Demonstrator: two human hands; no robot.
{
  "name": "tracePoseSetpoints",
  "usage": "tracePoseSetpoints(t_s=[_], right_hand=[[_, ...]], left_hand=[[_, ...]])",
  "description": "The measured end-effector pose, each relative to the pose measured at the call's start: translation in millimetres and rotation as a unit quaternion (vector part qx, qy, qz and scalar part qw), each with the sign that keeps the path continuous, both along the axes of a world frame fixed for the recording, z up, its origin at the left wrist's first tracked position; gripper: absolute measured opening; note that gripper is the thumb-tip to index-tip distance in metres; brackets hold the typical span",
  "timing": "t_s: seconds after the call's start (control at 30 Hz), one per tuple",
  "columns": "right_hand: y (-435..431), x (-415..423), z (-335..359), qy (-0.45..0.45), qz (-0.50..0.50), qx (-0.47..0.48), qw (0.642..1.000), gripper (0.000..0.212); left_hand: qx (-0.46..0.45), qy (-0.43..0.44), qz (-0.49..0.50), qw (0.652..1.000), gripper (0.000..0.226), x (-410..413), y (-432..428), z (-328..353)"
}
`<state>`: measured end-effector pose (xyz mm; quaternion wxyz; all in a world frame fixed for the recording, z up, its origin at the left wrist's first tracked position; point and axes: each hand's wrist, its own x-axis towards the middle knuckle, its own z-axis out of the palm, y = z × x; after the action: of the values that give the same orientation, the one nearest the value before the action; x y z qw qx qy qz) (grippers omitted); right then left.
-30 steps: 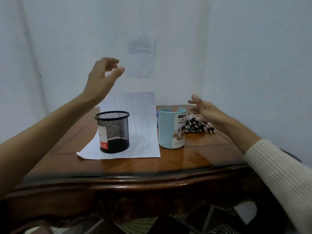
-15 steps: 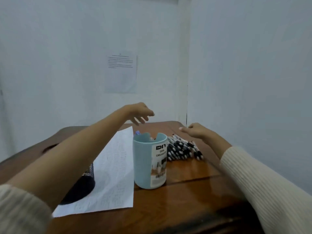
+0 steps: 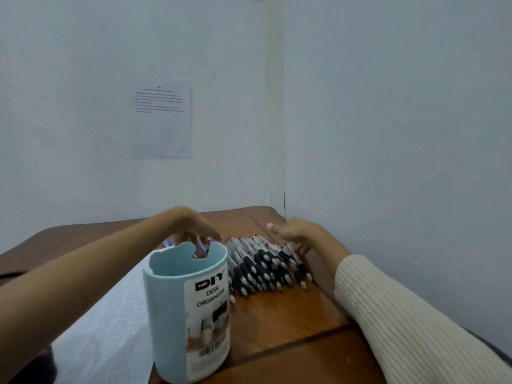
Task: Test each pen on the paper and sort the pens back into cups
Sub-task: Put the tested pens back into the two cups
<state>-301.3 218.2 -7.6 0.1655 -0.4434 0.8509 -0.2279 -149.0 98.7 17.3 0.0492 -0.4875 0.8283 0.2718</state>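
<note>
A pile of several black-and-silver pens (image 3: 263, 268) lies on the wooden table (image 3: 291, 322) by the right wall. My right hand (image 3: 297, 234) rests on the far right side of the pile, thumb out and fingers relaxed. My left hand (image 3: 191, 227) reaches over and behind the light blue "DIY desk organizer" cup (image 3: 188, 314), its fingers sloping down toward the left edge of the pile; the cup rim hides some fingertips, and I see nothing held. The white paper (image 3: 110, 328) lies left of the blue cup. The black mesh cup (image 3: 30, 368) shows only at the bottom left corner.
The table sits in a room corner, with walls close behind and to the right. A printed sheet (image 3: 163, 120) is stuck on the back wall. A small bluish item (image 3: 169, 242) lies behind the blue cup, mostly hidden.
The view has swung right and closer to the pens. My left hand came down from high in the air to behind the blue cup. My right hand settled onto the pile.
</note>
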Motion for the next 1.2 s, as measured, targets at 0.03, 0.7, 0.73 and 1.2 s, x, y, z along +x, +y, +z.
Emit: tracePoseSetpoints(t_s=[0.03, 0.7, 0.73, 1.2], right_hand=[[0, -3, 0, 0.015, -0.006, 0.005, 1.000, 0.064], [-16, -18, -18, 0.073, -0.041, -0.002, 0.996, 0.071], [-17, -18, -17, 0.070, -0.031, 0.007, 0.997, 0.076], [-30, -11, -22, 0.093, 0.047, 0.119, 0.987, 0.094]], left_hand=[[-0.003, -0.009, 0.007, 1.000, 0.053, -3, -3, -2], [0.064, 0.034, 0.034, 0.997, 0.065, -37, -6, 6], [0.071, 0.040, 0.035, 0.996, 0.065, -37, -7, 6], [0.061, -0.003, -0.051, 0.997, 0.061, -23, -6, 2]])
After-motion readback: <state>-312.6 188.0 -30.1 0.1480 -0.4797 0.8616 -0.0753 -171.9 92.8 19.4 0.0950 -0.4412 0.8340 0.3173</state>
